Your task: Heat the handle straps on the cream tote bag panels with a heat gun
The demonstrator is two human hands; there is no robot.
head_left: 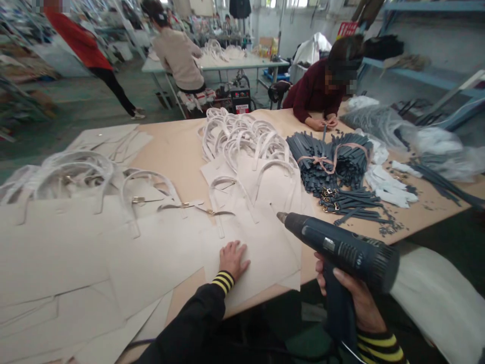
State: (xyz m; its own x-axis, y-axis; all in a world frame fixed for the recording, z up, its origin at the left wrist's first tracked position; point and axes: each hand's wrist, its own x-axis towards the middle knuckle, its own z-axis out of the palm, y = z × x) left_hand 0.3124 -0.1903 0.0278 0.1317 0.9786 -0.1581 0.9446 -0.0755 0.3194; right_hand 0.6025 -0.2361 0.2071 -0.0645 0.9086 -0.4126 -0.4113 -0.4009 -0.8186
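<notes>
My right hand (352, 290) is wrapped round the handle of a dark blue heat gun (341, 247). The gun's metal nozzle points left, over the right part of a pale beige bag panel (265, 242). Flat on that panel lies my left hand (233, 260), fingers spread and nothing in them. Two looped handles (229, 182) are fixed to the panel's upper part. A narrow strap with a metal buckle (212, 212) sticks out near the panel's left side.
More beige panels with handles (56, 242) spread over the table's left. White handles (242, 131) are heaped behind. On the right are bundled grey straps (322, 156), buckled straps (341, 202) and white gloves (390, 184). Across the table, a co-worker in maroon (312, 93) leans on it.
</notes>
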